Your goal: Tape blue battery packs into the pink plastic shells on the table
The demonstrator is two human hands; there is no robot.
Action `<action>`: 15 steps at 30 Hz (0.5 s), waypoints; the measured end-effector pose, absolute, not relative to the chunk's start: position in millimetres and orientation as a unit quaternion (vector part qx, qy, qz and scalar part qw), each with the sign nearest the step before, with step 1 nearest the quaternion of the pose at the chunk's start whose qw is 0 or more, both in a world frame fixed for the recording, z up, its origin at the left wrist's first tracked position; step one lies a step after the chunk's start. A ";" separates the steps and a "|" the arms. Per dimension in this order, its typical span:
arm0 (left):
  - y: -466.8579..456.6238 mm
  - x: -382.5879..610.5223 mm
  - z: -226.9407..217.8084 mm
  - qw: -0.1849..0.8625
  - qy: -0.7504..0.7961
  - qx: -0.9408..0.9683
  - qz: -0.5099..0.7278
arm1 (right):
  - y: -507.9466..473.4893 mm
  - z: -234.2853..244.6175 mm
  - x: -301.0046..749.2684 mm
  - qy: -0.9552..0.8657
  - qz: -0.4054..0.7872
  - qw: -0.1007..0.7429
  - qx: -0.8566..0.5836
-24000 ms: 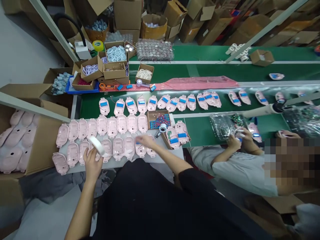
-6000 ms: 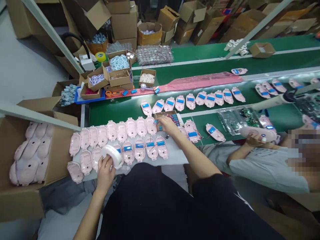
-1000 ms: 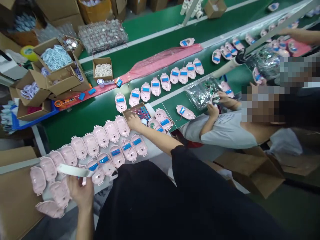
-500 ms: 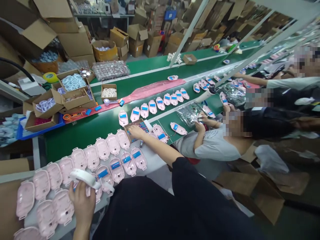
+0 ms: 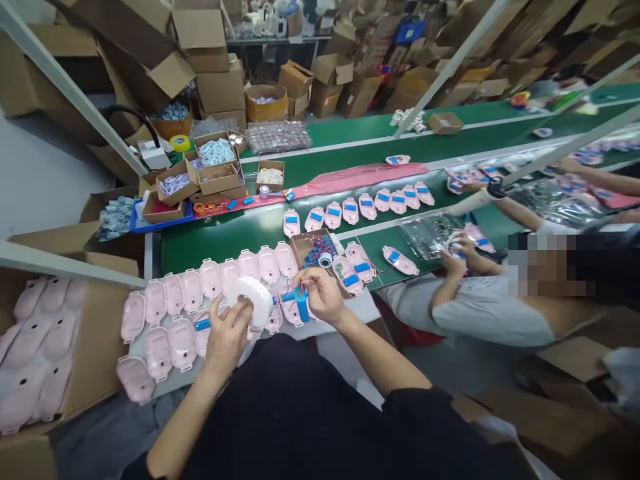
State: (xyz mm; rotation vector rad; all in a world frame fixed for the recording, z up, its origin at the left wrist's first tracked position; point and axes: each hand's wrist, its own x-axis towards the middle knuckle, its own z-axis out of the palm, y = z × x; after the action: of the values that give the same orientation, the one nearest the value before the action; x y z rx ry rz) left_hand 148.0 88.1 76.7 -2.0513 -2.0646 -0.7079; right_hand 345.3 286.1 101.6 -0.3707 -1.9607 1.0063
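A white tape roll (image 5: 249, 298) is gripped in the left hand (image 5: 227, 331); a blue battery (image 5: 301, 301) is pinched in the right hand (image 5: 320, 293), just beside the roll. Under the hands, few pink shells (image 5: 185, 303) on the tabletop (image 5: 350, 310) carry batteries; most appear unfilled. Beyond, fitted shells (image 5: 367, 203) lie on the green belt (image 5: 225, 230).

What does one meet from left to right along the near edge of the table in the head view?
Open carton of pink shells → left hand holding white tape roll → right hand holding blue battery → co-worker's hand.
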 end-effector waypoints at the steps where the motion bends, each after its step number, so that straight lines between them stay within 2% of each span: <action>1: 84.5 149.5 81.3 0.067 -0.693 -0.681 -0.228 | 277.0 103.7 340.4 -0.787 0.408 0.441 -0.142; 10: 60.9 153.5 99.9 0.080 -0.723 -0.663 -0.174 | 242.7 96.7 303.5 -0.808 0.386 0.381 -0.230; 12: 55.4 150.5 99.2 0.082 -0.720 -0.669 -0.164 | 236.3 94.0 304.4 -0.796 0.424 0.341 -0.266; 15: 52.4 138.0 85.0 0.094 -0.691 -0.698 -0.162 | 232.8 83.5 306.4 -0.759 0.545 0.230 -0.271</action>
State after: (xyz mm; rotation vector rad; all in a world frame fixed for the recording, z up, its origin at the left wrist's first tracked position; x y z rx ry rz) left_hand 138.0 52.4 85.0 -2.0713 -2.0504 -0.4796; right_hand 306.4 232.8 83.5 -0.7464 -2.0887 1.4979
